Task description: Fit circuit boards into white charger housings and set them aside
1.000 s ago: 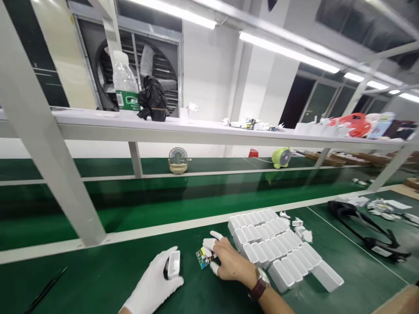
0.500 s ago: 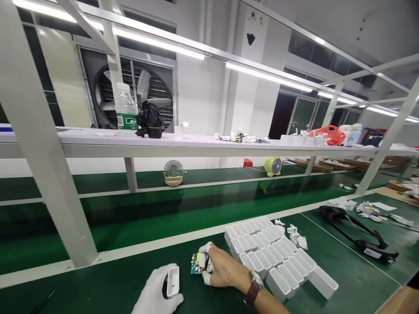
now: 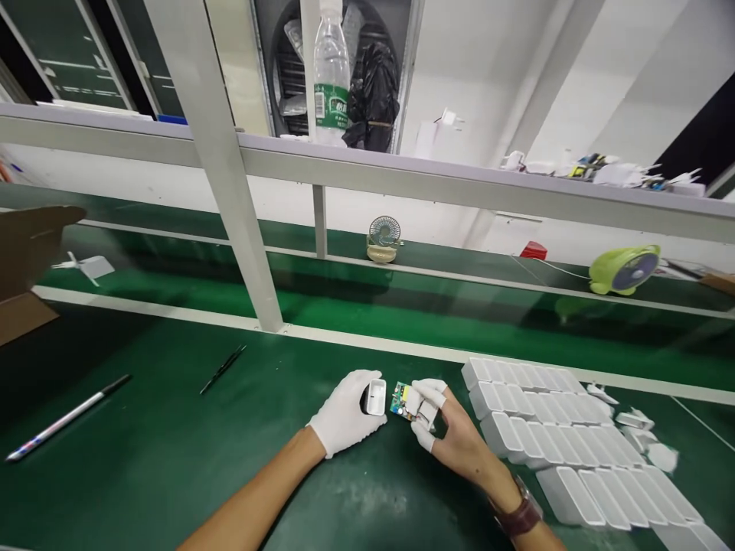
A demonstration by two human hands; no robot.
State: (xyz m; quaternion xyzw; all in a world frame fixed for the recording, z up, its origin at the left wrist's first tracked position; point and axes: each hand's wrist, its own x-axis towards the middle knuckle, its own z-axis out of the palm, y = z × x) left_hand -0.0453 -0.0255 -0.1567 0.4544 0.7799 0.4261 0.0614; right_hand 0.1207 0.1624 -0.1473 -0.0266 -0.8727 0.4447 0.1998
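My left hand [image 3: 344, 413], in a white glove, is closed round a small white plastic charger shell [image 3: 376, 397] with its open end facing right. My right hand [image 3: 445, 432], bare with white finger cots and a brown wristwatch [image 3: 520, 514], pinches a small green circuit board [image 3: 403, 400] just to the right of the shell. Both hands rest low over the green bench mat [image 3: 143, 467], a few centimetres apart. Rows of several more white shells [image 3: 563, 440] lie packed side by side at the right of my right hand.
A pen [image 3: 66, 418] and black tweezers [image 3: 223, 369] lie on the mat at left. A grey frame post [image 3: 230, 191] rises behind. A cardboard box [image 3: 26, 264] sits far left. Loose white parts [image 3: 637, 425] lie at right. The shelf carries a water bottle [image 3: 331, 76]; a small fan [image 3: 383, 239] and a green fan [image 3: 625, 269] stand beyond the conveyor.
The camera has tipped down and to the left. My hands have come closer together, the circuit board now almost at the open end of the shell.
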